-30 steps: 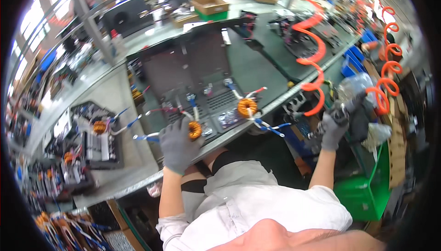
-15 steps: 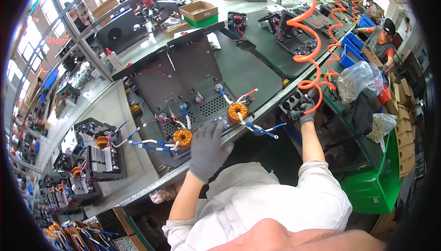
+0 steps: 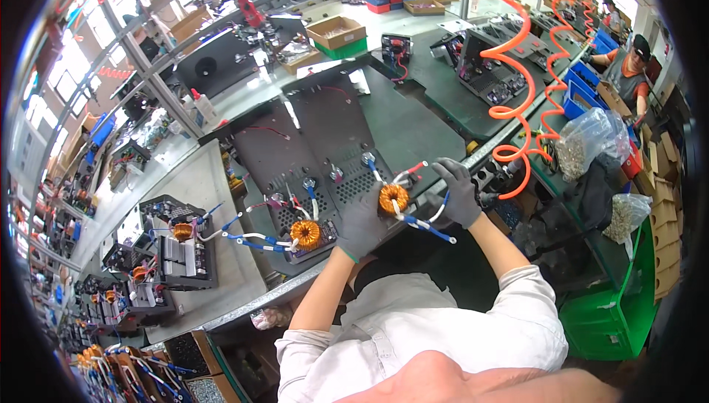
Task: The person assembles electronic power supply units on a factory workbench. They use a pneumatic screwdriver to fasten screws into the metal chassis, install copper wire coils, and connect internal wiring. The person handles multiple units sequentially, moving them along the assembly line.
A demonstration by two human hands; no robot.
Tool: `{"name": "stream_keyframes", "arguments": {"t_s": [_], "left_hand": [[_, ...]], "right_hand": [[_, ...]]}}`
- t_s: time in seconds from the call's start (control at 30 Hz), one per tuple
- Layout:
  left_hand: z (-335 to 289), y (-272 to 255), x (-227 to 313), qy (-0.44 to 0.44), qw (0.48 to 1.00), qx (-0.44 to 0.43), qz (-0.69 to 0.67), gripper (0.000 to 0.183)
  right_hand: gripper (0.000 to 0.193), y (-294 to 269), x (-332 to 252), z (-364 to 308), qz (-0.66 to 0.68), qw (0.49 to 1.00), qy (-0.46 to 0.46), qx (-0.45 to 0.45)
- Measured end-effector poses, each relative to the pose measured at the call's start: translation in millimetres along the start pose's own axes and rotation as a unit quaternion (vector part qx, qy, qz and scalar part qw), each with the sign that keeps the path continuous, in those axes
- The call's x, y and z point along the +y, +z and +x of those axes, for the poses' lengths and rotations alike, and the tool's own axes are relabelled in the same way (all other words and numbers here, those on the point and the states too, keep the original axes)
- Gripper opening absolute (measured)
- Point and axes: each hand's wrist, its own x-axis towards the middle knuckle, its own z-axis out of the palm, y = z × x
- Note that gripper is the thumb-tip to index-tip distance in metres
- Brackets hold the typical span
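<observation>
Fingers of left hand [image 3: 362, 222], grey knit glove, grip ring-shaped copper coil [image 3: 394, 198]; right hand [image 3: 459, 195] fingers pinch its white-sleeved lead; 2nd coil [image 3: 305, 233] left of them.

Open dark table [image 3: 413, 130] beyond the black panel [image 3: 317, 137]; orange coiled hose [image 3: 509, 71] obstructs right, second coil [image 3: 305, 233] left.

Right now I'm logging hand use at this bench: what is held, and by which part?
Both gloved hands hold the orange ring coil: the left hand at its left rim, the right hand on its white leads at right.
</observation>
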Motion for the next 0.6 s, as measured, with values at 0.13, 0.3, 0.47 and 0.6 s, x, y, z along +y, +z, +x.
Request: {"name": "stream_keyframes", "arguments": {"t_s": [0.13, 0.3, 0.47, 0.6], "left_hand": [[-12, -16, 14, 0.034, 0.995, -0.059, -0.071, 0.072], [-6, -66, 43, 0.053, 0.967, -0.224, -0.107, 0.082], [36, -115, 83, 0.168, 0.979, -0.11, -0.043, 0.094], [85, -109, 96, 0.243, 0.968, -0.054, 0.023, 0.075]], "right_hand": [[0.058, -6, -19, 30, 0.047, 0.986, -0.136, -0.086], [0.046, -31, -41, 5, 0.183, 0.959, -0.029, -0.214], [0.052, -72, -79, 32, 0.323, 0.921, 0.147, -0.159], [0.063, -70, -70, 60, 0.516, 0.808, 0.223, -0.18]]}}
